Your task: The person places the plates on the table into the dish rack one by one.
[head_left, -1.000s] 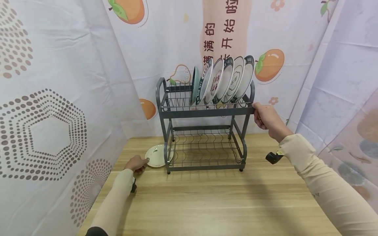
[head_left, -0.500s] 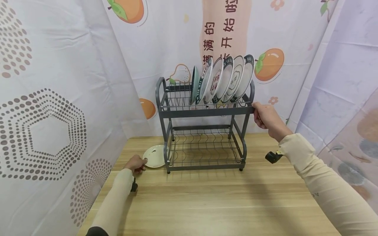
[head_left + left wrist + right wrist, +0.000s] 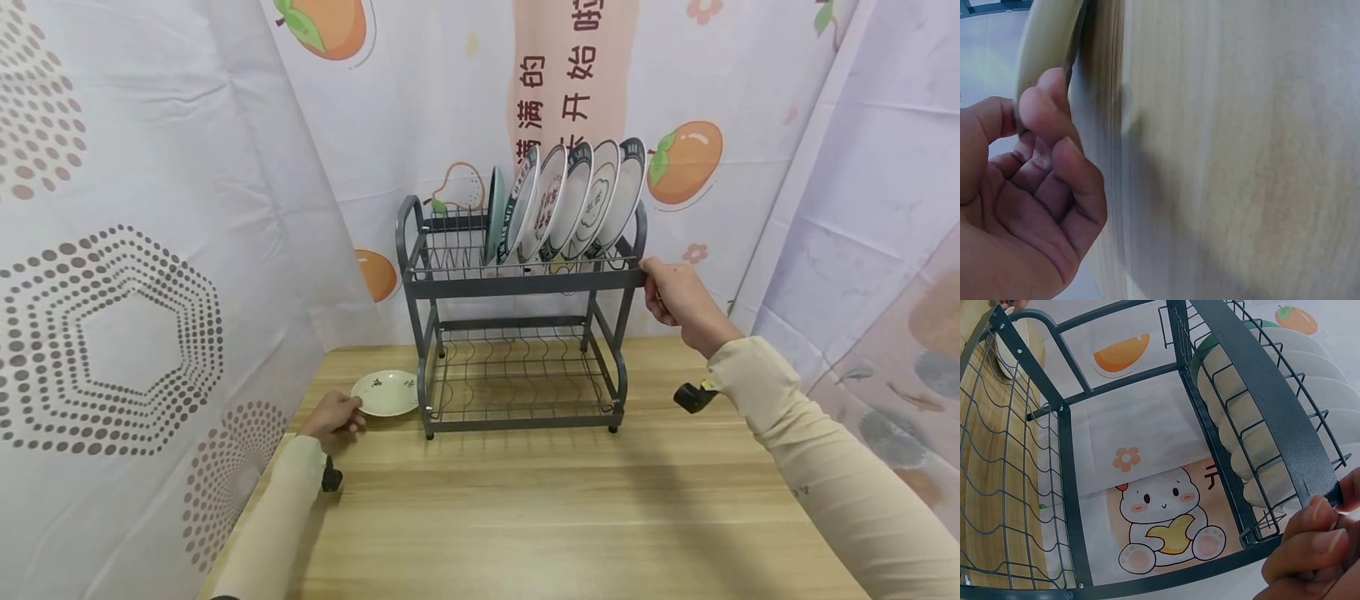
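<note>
My left hand (image 3: 330, 417) pinches the near-left rim of a small cream plate (image 3: 386, 393) with dark sprig prints, just left of the rack. In the left wrist view the thumb and fingers (image 3: 1044, 115) hold the plate's edge (image 3: 1047, 44) over the wood. At the upper right front corner of a grey two-tier dish rack (image 3: 525, 286), my right hand (image 3: 686, 304) grips the frame; its curled fingers (image 3: 1310, 544) show there in the right wrist view. Several white plates (image 3: 577, 204) and a green dish (image 3: 495, 217) lean in the upper tier, right of its middle.
The lower tier (image 3: 517, 375) of bare wire stands on the wooden table (image 3: 525, 508). Printed cloth (image 3: 465, 83) hangs behind the rack, with more cloth (image 3: 135, 300) along the left and right sides. A black wrist camera (image 3: 693, 398) hangs below the right wrist.
My left hand has drawn the cream plate leftward, away from the rack's left side, and the plate now looks slightly raised. The right hand stays on the rack corner.
</note>
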The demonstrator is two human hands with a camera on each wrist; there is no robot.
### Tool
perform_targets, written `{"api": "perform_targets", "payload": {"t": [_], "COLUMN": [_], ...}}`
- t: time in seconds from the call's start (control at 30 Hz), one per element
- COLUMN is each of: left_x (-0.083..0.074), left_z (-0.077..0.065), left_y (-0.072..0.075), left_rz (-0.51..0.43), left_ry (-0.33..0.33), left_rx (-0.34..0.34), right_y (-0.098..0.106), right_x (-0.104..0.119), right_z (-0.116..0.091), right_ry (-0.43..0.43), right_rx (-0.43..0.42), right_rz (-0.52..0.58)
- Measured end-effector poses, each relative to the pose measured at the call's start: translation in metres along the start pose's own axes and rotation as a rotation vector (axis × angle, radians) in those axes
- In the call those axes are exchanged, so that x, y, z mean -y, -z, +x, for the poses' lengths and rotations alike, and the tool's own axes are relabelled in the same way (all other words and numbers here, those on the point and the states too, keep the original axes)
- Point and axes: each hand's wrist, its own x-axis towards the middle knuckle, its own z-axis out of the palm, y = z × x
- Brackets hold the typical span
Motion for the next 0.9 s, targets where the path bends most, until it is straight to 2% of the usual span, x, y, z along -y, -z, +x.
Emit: {"api": "perform_targets", "payload": {"t": [0.17, 0.43, 0.63, 0.9], "left_x": [0.006, 0.008, 0.009, -0.001], "left_z": [-0.006, -0.019, -0.030, -0.049], "left_y": [0.004, 0.008, 0.014, 0.013], "left_rz": [0.004, -0.101, -0.121, -0.177], "left_ry": [-0.031, -0.043, -0.071, -0.056], "left_rx": [-0.049, -0.136, -0.176, -0.239], "right_y": [-0.001, 0.002, 0.002, 0.001], "right_x": [0.000, -0.001, -0.002, -0.001], "right_z": [0.000, 0.001, 0.001, 0.002], "right_ry": [0.000, 0.009, 0.001, 0.004], "right_rx": [0.015, 0.024, 0.022, 0.029], "right_rz": [-0.007, -0.007, -0.009, -0.020]}}
